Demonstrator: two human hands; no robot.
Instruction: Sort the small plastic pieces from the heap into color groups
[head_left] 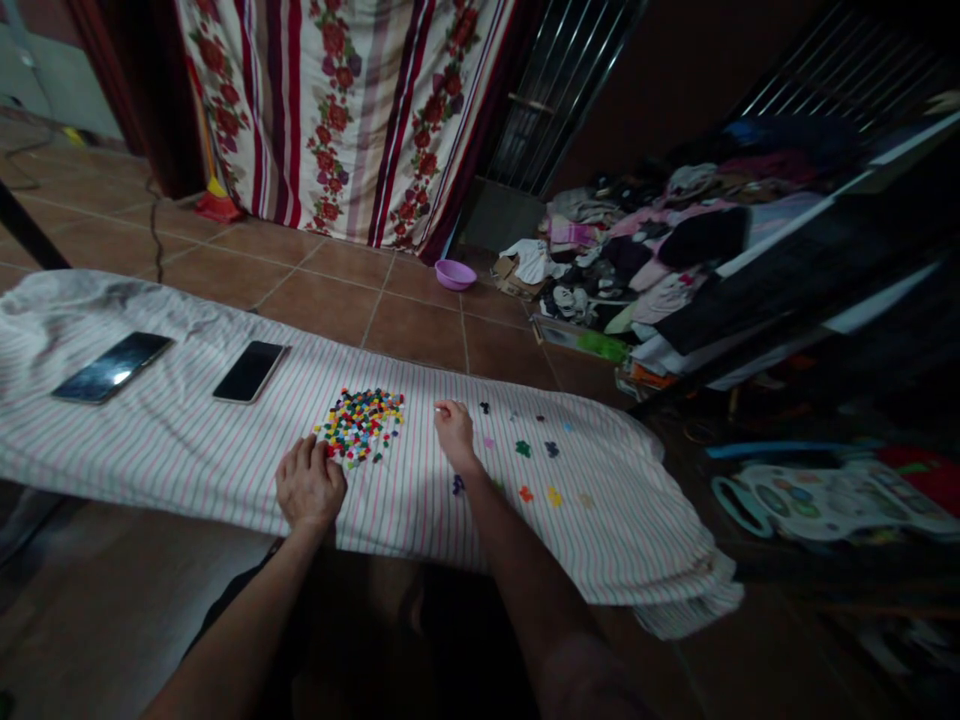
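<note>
A pile of small multicoloured pieces [364, 422] lies on a striped cloth [420, 500]. My left hand [310, 482] rests at the near left edge of the pile, palm down with its fingers spread. To the right of the pile, my right hand [455, 432] pinches a tiny whitish piece [440, 408] between thumb and finger. Beyond it are small single-colour groups: green [523, 449], dark blue [552, 449], orange [526, 493], yellow [554, 495], black [485, 408] and pink [489, 441]. A purple group [458, 485] sits beside my right forearm.
Two phones, a larger one [112, 368] and a smaller one [250, 372], lie on the cloth at the left. Past the table, a purple basin [455, 275] stands on the tiled floor. Heaped clothes [637, 240] and a plastic toy panel [832, 500] are at the right.
</note>
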